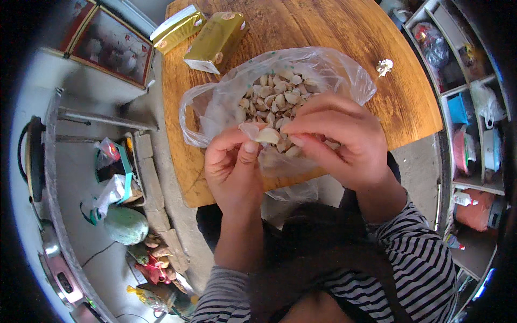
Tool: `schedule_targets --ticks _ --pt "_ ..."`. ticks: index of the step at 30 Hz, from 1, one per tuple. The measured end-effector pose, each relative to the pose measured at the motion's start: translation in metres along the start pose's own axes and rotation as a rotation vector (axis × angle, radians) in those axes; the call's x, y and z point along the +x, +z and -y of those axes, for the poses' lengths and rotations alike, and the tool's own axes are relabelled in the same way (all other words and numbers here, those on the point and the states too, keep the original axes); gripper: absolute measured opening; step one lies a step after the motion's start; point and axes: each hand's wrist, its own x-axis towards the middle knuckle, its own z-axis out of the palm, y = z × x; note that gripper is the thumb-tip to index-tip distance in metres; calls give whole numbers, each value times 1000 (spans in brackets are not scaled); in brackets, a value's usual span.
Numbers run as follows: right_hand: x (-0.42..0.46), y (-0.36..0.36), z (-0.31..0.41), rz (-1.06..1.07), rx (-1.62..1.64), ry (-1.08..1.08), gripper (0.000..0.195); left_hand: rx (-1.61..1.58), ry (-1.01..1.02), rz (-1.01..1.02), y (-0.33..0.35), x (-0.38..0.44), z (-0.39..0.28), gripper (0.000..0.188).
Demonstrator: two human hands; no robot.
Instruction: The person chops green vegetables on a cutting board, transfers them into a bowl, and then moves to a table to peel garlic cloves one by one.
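Between the thumb and forefinger of my left hand point(236, 165) is a pale garlic clove point(268, 136), with a thin flap of papery skin point(249, 130) lifting off its left side. The fingertips of my right hand point(343, 139) are pinched just right of the clove; whether they hold a scrap of skin cannot be made out. Under both hands a clear plastic bag point(214, 113) lies spread on a wooden table point(307, 24). Many loose garlic cloves point(278, 93) in their skins are heaped on it, partly hidden by my right hand.
Two gold-wrapped packs point(218, 38) stand at the table's far left. A crumpled whitish scrap point(384, 67) lies at the right. On the left are a green melon or gourd point(126, 226) and vegetables point(157, 262) at floor level. A shelf unit point(464, 187) holding bags and containers stands right.
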Motion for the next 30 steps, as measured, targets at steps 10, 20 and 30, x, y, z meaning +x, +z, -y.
schedule_targets --ticks 10,20,30 --pt "1 2 -2 15 -50 1 12 -15 -114 88 -1 2 -1 13" --pt "-3 9 -16 -73 59 350 7 -184 -235 8 1 -2 -1 14" --pt "-7 11 -2 62 161 432 20 438 179 68 6 -3 -5 19"
